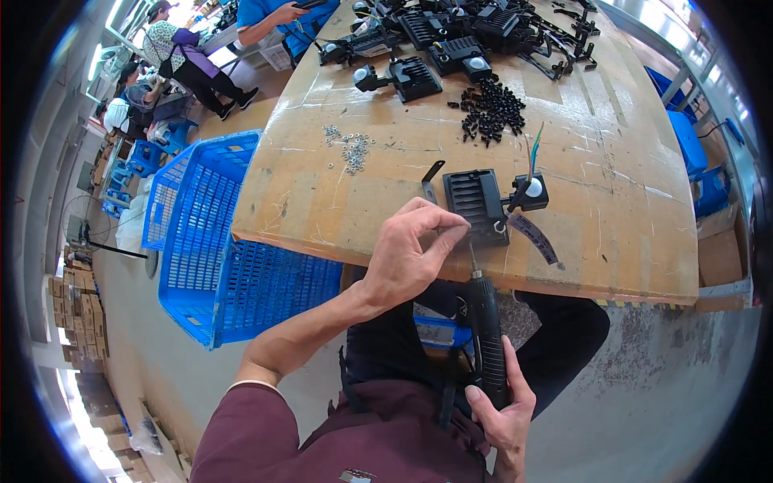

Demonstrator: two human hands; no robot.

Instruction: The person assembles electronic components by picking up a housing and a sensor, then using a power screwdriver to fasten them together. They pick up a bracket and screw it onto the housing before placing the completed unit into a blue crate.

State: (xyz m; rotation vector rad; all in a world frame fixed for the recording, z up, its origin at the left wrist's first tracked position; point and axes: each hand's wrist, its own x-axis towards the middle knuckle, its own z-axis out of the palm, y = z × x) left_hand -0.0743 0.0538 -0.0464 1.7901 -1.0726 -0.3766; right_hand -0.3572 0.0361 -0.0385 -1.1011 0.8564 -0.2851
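Observation:
My right hand (509,410) grips a black electric screwdriver (489,334), its bit pointing up and away from me at the table's near edge. Close to the bit's tip, my left hand (407,258) pinches thumb and forefinger together; what sits between them is too small to make out. Just beyond these fingertips lies a black finned lamp housing (473,197). A sensor with a white dome (534,190) is joined to its right side, and coloured wires (535,151) stand up there. A dark printed strip (533,238) hangs toward me. Left of the housing is a black metal bracket (430,181).
Small black parts (493,113) are heaped farther back, with scattered metal washers and nuts (352,153) to their left. More black lamp units (413,79) crowd the far end. Blue plastic baskets (211,314) stand left of the table. A person in blue (256,22) is at the far left.

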